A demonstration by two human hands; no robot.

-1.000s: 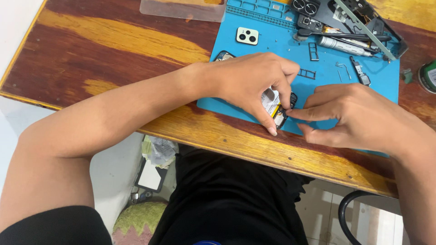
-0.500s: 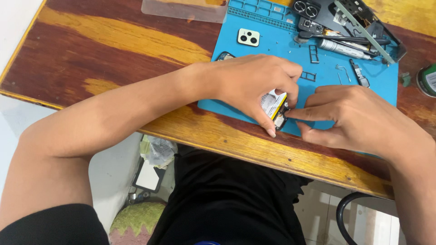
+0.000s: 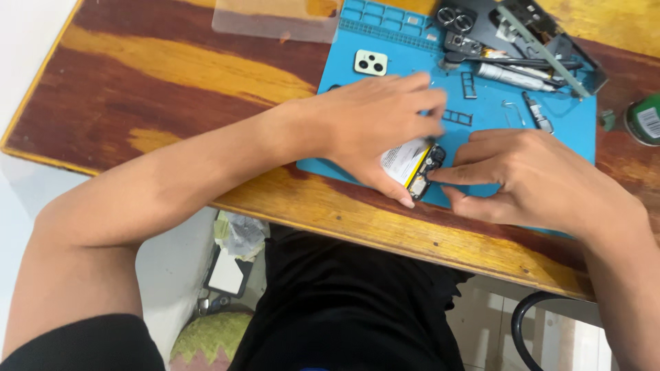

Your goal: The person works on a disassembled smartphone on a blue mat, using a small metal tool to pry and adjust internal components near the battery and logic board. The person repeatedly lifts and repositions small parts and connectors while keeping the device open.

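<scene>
The opened phone [image 3: 418,163] lay near the front edge of the blue work mat [image 3: 385,62], which sat on the wooden desk [image 3: 151,75]. Its long axis ran roughly top-right to bottom-left, w/ the white-and-yellow battery side toward the left and the dark circuit end toward the right.

The left hand [image 3: 375,127] sat on top of it, palm down, covering most of the body; thumb came down along the near-left edge, fingers spread over the far side. So that grip was pressed onto the phone, pinning it flat to the mat, not lifting it.

The right hand [image 3: 543,175] came in from the right, forefinger out straight, tip touching the dark end of the phone; other fingers curled under. No tool visible in it, as far as I could tell. Both hands were at the phone, left over it, right beside it.

Further back on the mat: a small white camera cover [image 3: 370,62], a dark frame part w/ lens rings [image 3: 467,27], tweezers and a pen-like tool [image 3: 512,74]. A clear plastic sheet [image 3: 275,20] lay on the desk beyond, and a green round container [image 3: 646,118] stood at the right edge.
</scene>
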